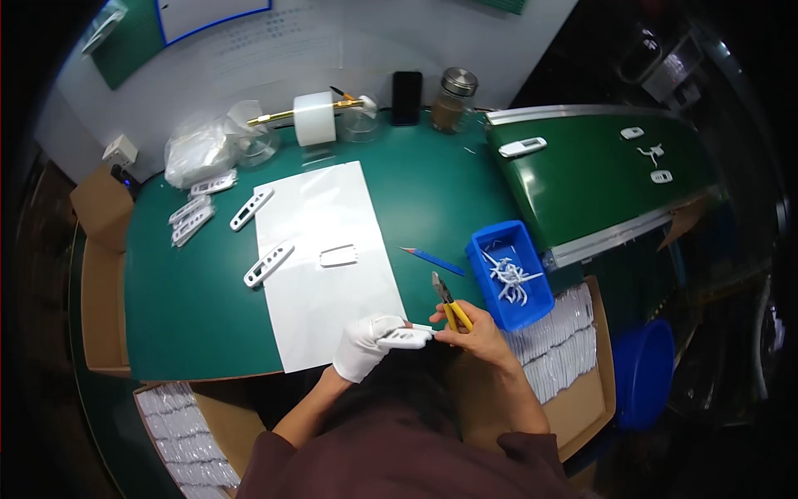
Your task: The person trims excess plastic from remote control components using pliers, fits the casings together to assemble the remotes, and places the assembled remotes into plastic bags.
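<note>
My left hand (362,345), in a white glove, grips a white plastic casing (406,338) with dark oval openings, close to my body. My right hand (482,334), bare, has yellow-handled side cutters (455,312) in it, jaws pointing up and away. Its thumb and fingertips also meet the right end of the casing, at a thin white piece whose shape I cannot make out. On the white paper sheet (332,216) lie a thin rectangular white frame (338,255) and a long casing (268,264) across its left edge. Another casing (252,209) rests farther back.
A blue bin (544,309) of white plastic scraps stands right of a blue craft knife (432,260). Beyond it, a green conveyor (590,191) carries several small parts. Bagged casings (191,223) lie at left. A film roll (315,119), phone (406,98) and jar (454,100) line the back.
</note>
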Available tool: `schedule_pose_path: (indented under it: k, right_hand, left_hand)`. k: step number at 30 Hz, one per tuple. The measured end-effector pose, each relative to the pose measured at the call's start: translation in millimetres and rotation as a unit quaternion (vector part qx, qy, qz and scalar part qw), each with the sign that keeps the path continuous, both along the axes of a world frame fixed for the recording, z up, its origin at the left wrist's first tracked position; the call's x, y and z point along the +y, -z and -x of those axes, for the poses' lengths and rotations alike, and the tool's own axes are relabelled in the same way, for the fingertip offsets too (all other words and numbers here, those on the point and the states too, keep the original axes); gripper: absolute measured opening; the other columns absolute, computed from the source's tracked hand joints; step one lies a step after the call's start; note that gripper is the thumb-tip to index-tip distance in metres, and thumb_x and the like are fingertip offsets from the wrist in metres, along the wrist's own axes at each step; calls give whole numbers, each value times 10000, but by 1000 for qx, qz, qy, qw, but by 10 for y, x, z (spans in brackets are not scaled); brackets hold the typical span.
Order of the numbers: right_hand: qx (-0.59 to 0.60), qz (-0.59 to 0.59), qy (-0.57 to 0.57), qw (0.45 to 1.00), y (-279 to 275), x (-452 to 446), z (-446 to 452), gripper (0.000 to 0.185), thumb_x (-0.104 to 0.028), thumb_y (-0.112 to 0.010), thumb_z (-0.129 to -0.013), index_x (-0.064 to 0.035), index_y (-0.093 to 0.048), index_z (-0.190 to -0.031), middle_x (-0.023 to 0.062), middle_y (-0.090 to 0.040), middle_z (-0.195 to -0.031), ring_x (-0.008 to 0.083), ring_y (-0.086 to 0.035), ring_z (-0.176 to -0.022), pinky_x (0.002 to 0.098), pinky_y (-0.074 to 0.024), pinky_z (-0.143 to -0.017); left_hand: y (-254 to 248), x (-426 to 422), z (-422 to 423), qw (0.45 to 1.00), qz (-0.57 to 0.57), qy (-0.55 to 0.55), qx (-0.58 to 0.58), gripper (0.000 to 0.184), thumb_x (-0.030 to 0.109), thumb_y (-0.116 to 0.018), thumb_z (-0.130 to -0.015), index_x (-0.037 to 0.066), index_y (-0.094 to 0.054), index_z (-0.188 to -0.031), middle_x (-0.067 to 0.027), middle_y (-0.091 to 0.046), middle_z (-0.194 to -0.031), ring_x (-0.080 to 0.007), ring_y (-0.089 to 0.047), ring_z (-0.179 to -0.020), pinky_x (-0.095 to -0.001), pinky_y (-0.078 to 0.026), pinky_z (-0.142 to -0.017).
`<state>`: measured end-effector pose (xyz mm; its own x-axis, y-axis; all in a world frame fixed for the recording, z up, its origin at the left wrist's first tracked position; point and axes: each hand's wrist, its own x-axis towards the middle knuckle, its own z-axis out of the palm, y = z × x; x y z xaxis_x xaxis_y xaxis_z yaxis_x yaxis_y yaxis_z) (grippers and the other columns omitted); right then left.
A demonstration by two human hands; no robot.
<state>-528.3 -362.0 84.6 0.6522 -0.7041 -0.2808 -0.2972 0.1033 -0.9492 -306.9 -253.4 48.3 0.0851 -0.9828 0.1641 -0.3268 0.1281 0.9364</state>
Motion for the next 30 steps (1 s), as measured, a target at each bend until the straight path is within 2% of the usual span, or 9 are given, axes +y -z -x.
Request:
schedule_pose_path:
  k: [3, 10, 13, 14, 16, 18, 19, 23, 30]
  right_hand:
    - [8, 27, -69, 997, 60, -114, -139, 467, -100, -823, -789, 4, -603, -1187, 42, -694, -1044, 76, -584, -768, 230, -485, -694]
    - [44, 97, -181, 978, 116, -311, -636, 475, -188, -846, -761, -34, -623, -1150, 3, -691, -997, 92, -586, -796, 258, -484, -743]
    - [53, 39, -198, 978, 44, -395, -875, 478, -193, -846, -750, -31, -626, -1143, -1, -686, -962, 103, -586, -799, 274, -484, -741]
    - [55, 40, -203, 977, 25, -433, -964, 478, -193, -846, -750, -31, -626, -1143, -1, -686, -962, 103, -586, -799, 274, -484, -741]
    - [58, 188, -188, 962, -6, -540, -1160, 463, -178, -844, -737, -52, -637, -1131, 0, -678, -939, 107, -583, -765, 286, -486, -711]
    - [77, 175, -157, 969, -51, -623, -1398, 421, -139, -833, -724, -70, -645, -1094, 1, -671, -944, 112, -577, -741, 283, -480, -687]
    - [116, 193, -120, 967, -126, -641, -1538, 418, -120, -825, -722, -70, -638, -1092, 7, -672, -953, 125, -584, -731, 289, -487, -684]
    - [100, 298, -71, 947, 6, -786, -1967, 436, -82, -802, -726, -61, -609, -1117, 36, -682, -959, 173, -608, -718, 319, -513, -698]
    - [114, 315, -74, 939, 317, -914, -2287, 492, -71, -771, -722, -58, -589, -1179, 84, -700, -1028, 215, -650, -744, 341, -533, -736]
  left_hand:
    - [130, 76, -96, 984, 152, -15, -91, 275, 42, -717, -742, 87, -680, -1010, -82, -716, -930, -276, -694, -782, -350, -540, -643]
    - [113, 210, -391, 964, 194, -53, -176, 316, 29, -748, -736, 103, -662, -1031, -73, -724, -928, -254, -707, -763, -312, -547, -639]
    - [131, 252, -485, 978, 182, -36, -99, 313, 8, -724, -748, 64, -672, -1052, -104, -721, -972, -259, -710, -797, -324, -550, -659]
    - [196, 248, -498, 972, 195, -104, -77, 308, 7, -716, -779, 55, -668, -1079, -112, -721, -1001, -236, -711, -785, -317, -551, -655]
    - [320, 234, -550, 961, 208, -176, -53, 303, 5, -709, -809, 47, -665, -1107, -120, -722, -1031, -213, -712, -774, -311, -552, -651]
    - [333, 246, -627, 954, 58, -278, 96, 272, 39, -674, -896, 15, -651, -1166, -103, -721, -1094, -134, -681, -716, -262, -539, -628]
    - [285, 242, -633, 908, -8, -312, 280, 249, 80, -642, -946, -9, -649, -1179, -59, -728, -1031, -71, -619, -625, -213, -501, -564]
    - [425, 209, -783, 882, -50, -316, 346, 258, 116, -621, -964, -7, -649, -1190, -21, -710, -863, -30, -535, -513, -196, -416, -452]
    - [376, 208, -759, 880, -87, -313, 347, 245, 126, -619, -965, 10, -662, -1177, -11, -706, -864, -21, -527, -509, -187, -403, -445]
